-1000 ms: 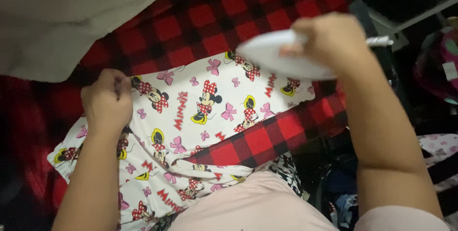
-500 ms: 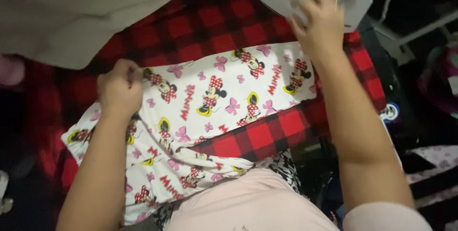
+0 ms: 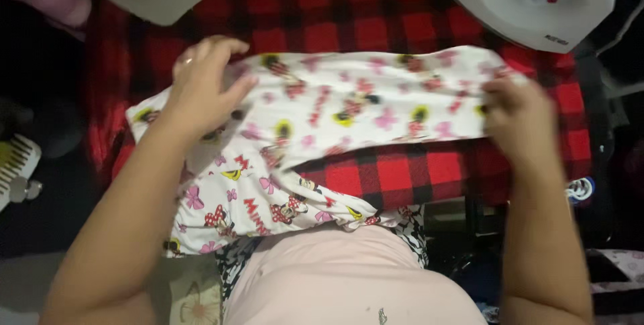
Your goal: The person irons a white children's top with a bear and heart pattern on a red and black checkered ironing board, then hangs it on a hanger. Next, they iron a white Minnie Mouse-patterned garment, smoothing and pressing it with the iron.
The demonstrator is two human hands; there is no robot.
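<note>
Two bare forearms enter from the bottom of the frame, one at lower left, one at lower right, with no sleeves showing on either. The left hand (image 3: 204, 90) sits at upper left of centre, and a thin ring shows on one of its fingers. The right hand (image 3: 520, 120) at middle right is blurred; no jewellery can be made out on it. At bottom centre a pale pink top (image 3: 342, 278) covers the torso, plain but for a tiny dark mark near its lower edge.

There is one camera, on the person's head. It looks straight down, close up, at the worktop (image 3: 376, 23) with its red checked cover and both arms.
</note>
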